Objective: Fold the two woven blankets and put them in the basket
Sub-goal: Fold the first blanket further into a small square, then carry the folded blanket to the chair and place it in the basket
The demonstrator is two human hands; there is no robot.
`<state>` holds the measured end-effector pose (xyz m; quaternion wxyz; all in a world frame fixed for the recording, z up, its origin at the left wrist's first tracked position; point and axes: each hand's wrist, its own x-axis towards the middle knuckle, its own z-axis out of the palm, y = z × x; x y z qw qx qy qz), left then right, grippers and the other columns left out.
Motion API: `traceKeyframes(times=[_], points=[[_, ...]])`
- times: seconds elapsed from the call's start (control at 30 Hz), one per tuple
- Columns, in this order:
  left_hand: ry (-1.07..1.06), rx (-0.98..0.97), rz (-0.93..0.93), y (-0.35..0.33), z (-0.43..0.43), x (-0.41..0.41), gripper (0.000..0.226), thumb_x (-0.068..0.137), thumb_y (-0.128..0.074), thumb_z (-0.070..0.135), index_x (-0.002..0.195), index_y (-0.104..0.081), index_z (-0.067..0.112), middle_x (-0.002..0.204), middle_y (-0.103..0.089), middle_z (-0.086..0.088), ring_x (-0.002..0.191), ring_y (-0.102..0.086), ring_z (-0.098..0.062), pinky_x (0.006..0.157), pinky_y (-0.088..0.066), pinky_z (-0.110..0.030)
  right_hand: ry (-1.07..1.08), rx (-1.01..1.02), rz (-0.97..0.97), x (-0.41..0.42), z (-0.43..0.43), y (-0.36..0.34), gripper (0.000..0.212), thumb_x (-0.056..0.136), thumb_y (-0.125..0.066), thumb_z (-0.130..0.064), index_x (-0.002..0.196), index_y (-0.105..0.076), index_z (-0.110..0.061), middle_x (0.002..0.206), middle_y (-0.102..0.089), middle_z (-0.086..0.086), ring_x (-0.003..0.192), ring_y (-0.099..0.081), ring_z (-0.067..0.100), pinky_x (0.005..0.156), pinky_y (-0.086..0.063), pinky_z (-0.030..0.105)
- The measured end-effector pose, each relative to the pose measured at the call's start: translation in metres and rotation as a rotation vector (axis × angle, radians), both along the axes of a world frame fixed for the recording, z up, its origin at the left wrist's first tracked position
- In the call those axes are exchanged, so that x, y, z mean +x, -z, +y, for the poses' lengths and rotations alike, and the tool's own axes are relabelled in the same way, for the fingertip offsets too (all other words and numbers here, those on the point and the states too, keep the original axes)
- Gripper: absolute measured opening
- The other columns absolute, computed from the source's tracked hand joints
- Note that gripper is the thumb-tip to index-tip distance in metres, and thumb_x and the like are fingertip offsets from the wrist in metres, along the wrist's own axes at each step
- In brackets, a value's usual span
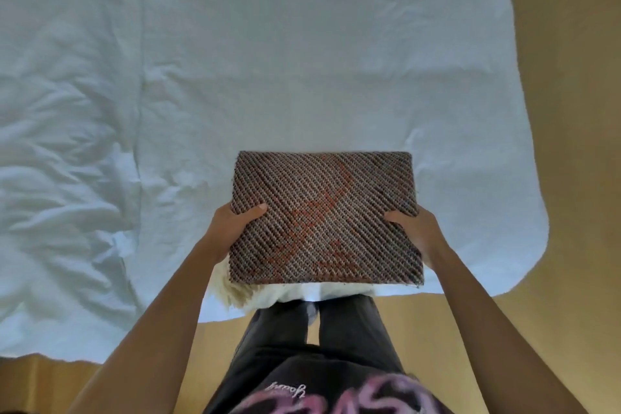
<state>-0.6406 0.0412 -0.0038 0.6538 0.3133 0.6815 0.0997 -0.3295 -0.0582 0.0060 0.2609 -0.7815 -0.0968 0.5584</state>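
Observation:
A folded brown woven blanket (324,217) with a faint orange pattern is held flat above the near edge of the bed. My left hand (232,227) grips its left edge, thumb on top. My right hand (415,228) grips its right edge the same way. Under its near left corner a cream, fringed piece of fabric (232,292) sticks out; I cannot tell whether it is the second blanket. No basket is in view.
A wrinkled white sheet covers the bed (235,60), which fills most of the view. Tan flooring (571,111) runs along the right side and the near edge. My legs in dark trousers (312,336) stand against the bed's edge.

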Motion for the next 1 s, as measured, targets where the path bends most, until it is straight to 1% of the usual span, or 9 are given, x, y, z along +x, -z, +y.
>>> traceKeyframes(times=[0.2,0.3,0.37,0.47,0.57,0.67,0.77,0.9,1.0], points=[[0.209,0.1,-0.019,-0.055,0.006,0.027,0.043,0.079,-0.074,0.027,0.116,-0.06,0.01,0.093,-0.066,0.004,0.086,-0.064,-0.013,0.074,-0.051,-0.027,0.178,0.058,-0.084,-0.006,-0.058,-0.051,0.046,0.078,-0.071,-0.024,0.12,-0.057,-0.011,0.109,-0.066,0.007,0.091,-0.065,0.027,0.084,-0.053,0.043],[0.334,0.147,-0.027,-0.075,0.0,0.05,0.047,0.079,-0.074,0.028,0.12,-0.059,0.009,0.097,-0.065,0.002,0.085,-0.063,-0.011,0.076,-0.05,-0.027,0.314,0.089,-0.094,-0.006,-0.098,-0.067,0.051,0.078,-0.073,-0.026,0.123,-0.054,-0.011,0.111,-0.065,0.008,0.092,-0.065,0.026,0.083,-0.054,0.042],[0.41,0.164,-0.037,-0.086,-0.008,0.066,0.051,0.08,-0.073,0.028,0.123,-0.057,0.008,0.105,-0.064,-0.004,0.084,-0.062,-0.01,0.078,-0.049,-0.028,0.41,0.114,-0.098,-0.005,-0.124,-0.075,0.052,0.078,-0.073,-0.025,0.124,-0.053,-0.01,0.111,-0.064,0.009,0.09,-0.065,0.025,0.076,-0.054,0.037],[0.501,0.18,-0.048,-0.098,-0.026,0.093,0.057,0.079,-0.074,0.029,0.128,-0.054,0.007,0.118,-0.063,-0.009,0.091,-0.062,-0.018,0.086,-0.049,-0.032,0.535,0.148,-0.098,-0.002,-0.164,-0.083,0.049,0.079,-0.072,-0.022,0.122,-0.054,-0.008,0.107,-0.065,0.009,0.086,-0.065,0.022,0.071,-0.052,0.032],[0.577,0.197,-0.064,-0.11,-0.055,0.123,0.06,0.078,-0.075,0.029,0.13,-0.052,0.007,0.122,-0.061,-0.01,0.094,-0.061,-0.021,0.088,-0.048,-0.033,0.647,0.192,-0.095,0.003,-0.208,-0.089,0.051,0.076,-0.076,-0.023,0.121,-0.057,-0.008,0.104,-0.066,0.009,0.087,-0.066,0.023,0.075,-0.053,0.034],[0.665,0.198,-0.097,-0.119,-0.094,0.155,0.06,0.077,-0.075,0.029,0.129,-0.053,0.008,0.121,-0.062,-0.01,0.095,-0.062,-0.021,0.088,-0.049,-0.034,0.75,0.238,-0.092,0.009,-0.261,-0.095,0.06,0.068,-0.083,-0.028,0.119,-0.059,-0.007,0.106,-0.068,0.01,0.09,-0.068,0.027,0.083,-0.055,0.042],[0.759,0.212,-0.12,-0.129,-0.138,0.187,0.057,0.077,-0.076,0.028,0.127,-0.055,0.009,0.117,-0.063,-0.008,0.093,-0.063,-0.02,0.086,-0.049,-0.034,0.847,0.26,-0.065,0.017,-0.321,-0.1,0.068,0.058,-0.087,-0.032,0.116,-0.061,-0.007,0.103,-0.07,0.011,0.087,-0.07,0.029,0.081,-0.056,0.046],[0.906,0.237,-0.125,-0.135,-0.204,0.229,0.053,0.077,-0.076,0.03,0.123,-0.057,0.012,0.108,-0.063,-0.005,0.086,-0.063,-0.016,0.081,-0.049,-0.032,0.966,0.227,-0.022,0.023,-0.404,-0.111,0.036,0.07,-0.082,-0.021,0.099,-0.068,-0.004,0.089,-0.073,0.013,0.077,-0.071,0.03,0.072,-0.058,0.04],[1.019,0.236,-0.115,-0.134,-0.254,0.262,0.052,0.075,-0.077,0.032,0.12,-0.059,0.013,0.106,-0.065,-0.005,0.09,-0.065,-0.021,0.086,-0.051,-0.036,1.041,0.204,-0.044,0.025,-0.466,-0.117,0.03,0.071,-0.08,-0.019,0.092,-0.067,-0.002,0.082,-0.072,0.013,0.07,-0.071,0.027,0.061,-0.059,0.035]])
